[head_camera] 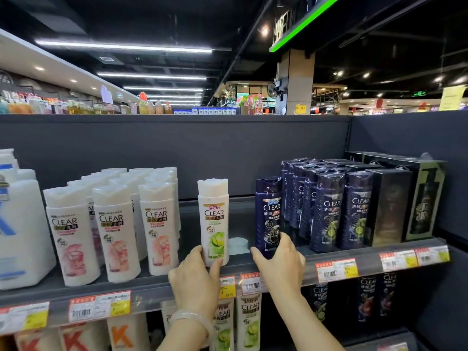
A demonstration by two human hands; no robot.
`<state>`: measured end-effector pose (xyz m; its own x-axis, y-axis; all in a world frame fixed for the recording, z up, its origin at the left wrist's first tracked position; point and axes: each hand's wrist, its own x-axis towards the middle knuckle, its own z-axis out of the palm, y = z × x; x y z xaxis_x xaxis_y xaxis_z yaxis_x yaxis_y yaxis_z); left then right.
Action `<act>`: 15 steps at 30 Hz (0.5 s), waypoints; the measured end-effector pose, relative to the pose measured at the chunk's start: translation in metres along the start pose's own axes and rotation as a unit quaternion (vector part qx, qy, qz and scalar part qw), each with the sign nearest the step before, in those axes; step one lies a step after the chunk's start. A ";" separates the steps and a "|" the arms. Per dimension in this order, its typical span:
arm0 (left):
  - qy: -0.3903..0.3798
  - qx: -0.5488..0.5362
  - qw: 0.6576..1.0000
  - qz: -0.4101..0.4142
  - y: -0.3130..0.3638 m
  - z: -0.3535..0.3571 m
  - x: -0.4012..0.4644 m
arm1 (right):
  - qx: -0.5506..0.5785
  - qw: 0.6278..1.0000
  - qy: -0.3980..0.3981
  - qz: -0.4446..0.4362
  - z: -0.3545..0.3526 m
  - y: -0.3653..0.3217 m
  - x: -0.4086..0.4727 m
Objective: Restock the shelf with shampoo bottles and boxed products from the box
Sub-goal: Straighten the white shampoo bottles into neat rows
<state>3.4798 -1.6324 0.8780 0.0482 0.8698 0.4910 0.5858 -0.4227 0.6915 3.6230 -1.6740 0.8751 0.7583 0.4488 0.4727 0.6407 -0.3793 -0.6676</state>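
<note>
1. Left hand (196,276) wrapped around the base of a white shampoo bottle (214,221) with green fruit art; thumb on the bottle's right side, fingers on its left; pale bracelet (195,319) on the wrist
2. Right hand (281,262) closed around the foot of a dark blue shampoo bottle (267,216); fingers across the front of the label, thumb stretched out to the left, toward the white bottle
3. Both bottles upright on the grey shelf (152,287), near its front edge, with a gap between them; small white object (238,245) lying on the shelf in that gap, further back, kind unclear
4. Just right of the blue bottle, rows of dark blue bottles (326,211) in clear wrap, running back to the rear panel; beyond those, black boxed products (390,206) at the far right of the shelf
5. Left of the white bottle, past a bare stretch of shelf, 3 rows of white bottles with pink labels (114,231); large white containers (20,231) at the far left
6. Price tags (250,285) along the shelf's front rail, red and yellow; 2 of them between the wrists
7. Lower shelf below: more green-label white bottles (249,323), dark bottles (367,297) to the right, white bottles with an orange K (121,335) to the left
8. Restock box out of sight; shop aisles and ceiling lights above the rear panel
</note>
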 end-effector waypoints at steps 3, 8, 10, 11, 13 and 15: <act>-0.001 -0.001 1.000 0.003 -0.001 0.001 0.000 | 0.002 1.000 -0.007 0.000 0.001 0.000 0.000; -0.009 -0.009 1.000 0.027 -0.004 -0.003 -0.006 | 0.068 0.997 0.001 -0.024 -0.007 0.000 -0.010; 0.024 -0.033 0.998 0.043 -0.013 -0.011 -0.019 | 0.175 0.976 0.080 -0.100 -0.013 -0.007 -0.026; 0.059 -0.042 0.996 0.058 -0.021 -0.016 -0.023 | 0.213 0.959 0.105 -0.154 -0.015 -0.015 -0.037; 0.152 -0.049 0.985 0.063 -0.042 -0.028 -0.028 | 0.242 0.938 0.055 -0.243 -0.012 -0.039 -0.059; 0.216 -0.080 0.973 0.014 -0.060 -0.047 -0.023 | 0.221 0.932 -0.077 -0.276 -0.003 -0.071 -0.078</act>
<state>3.4052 -1.6386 0.8499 -0.3025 0.6838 0.6640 0.4538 -0.5093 0.7312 3.5189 -1.6844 0.8869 0.2790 0.6004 0.7495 0.7903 0.2998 -0.5343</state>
